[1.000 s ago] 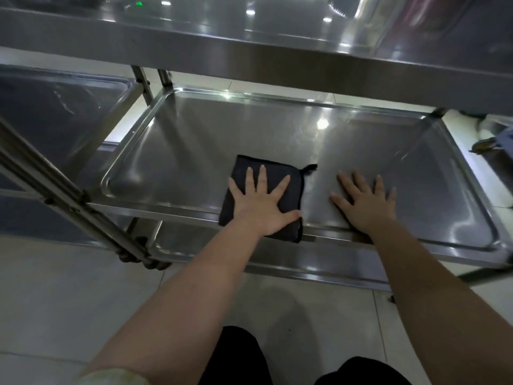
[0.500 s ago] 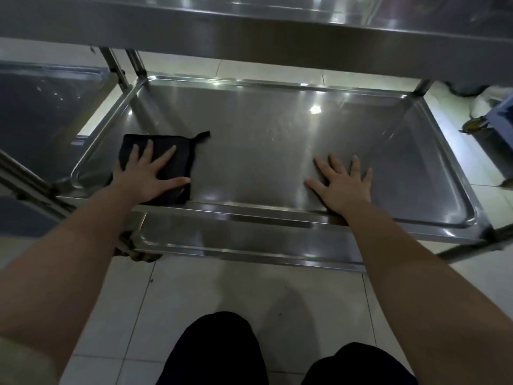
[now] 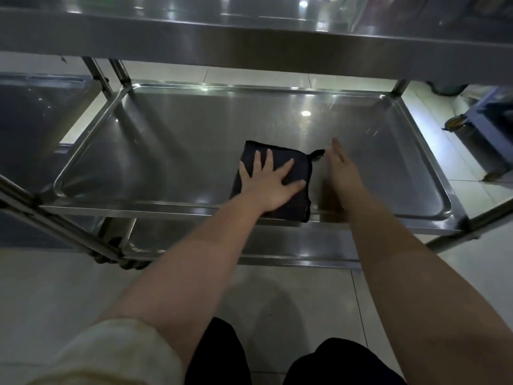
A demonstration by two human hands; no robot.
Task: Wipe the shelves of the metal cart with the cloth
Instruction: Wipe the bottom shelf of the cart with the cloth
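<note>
Shifted since half a second ago: the black folded cloth [image 3: 302,169] and the left hand [image 3: 270,184] on it have travelled from the near-left corner to the near middle of the steel middle shelf [image 3: 166,151]. The right hand [image 3: 342,173] has come off its flat rest and turned edge-on, just right of the cloth's loop.

Left grip: fingers spread flat, pressing the cloth, whose near edge lies at the near rim. Right grip: fingers straight and together, holding nothing.

Risk, as judged: the cloth is pressed, not held, so it could slip over the near rim and drop.

Count: one cloth, two hands, three shelves, namely top shelf [image 3: 249,37], middle, bottom shelf [image 3: 277,245].
</note>
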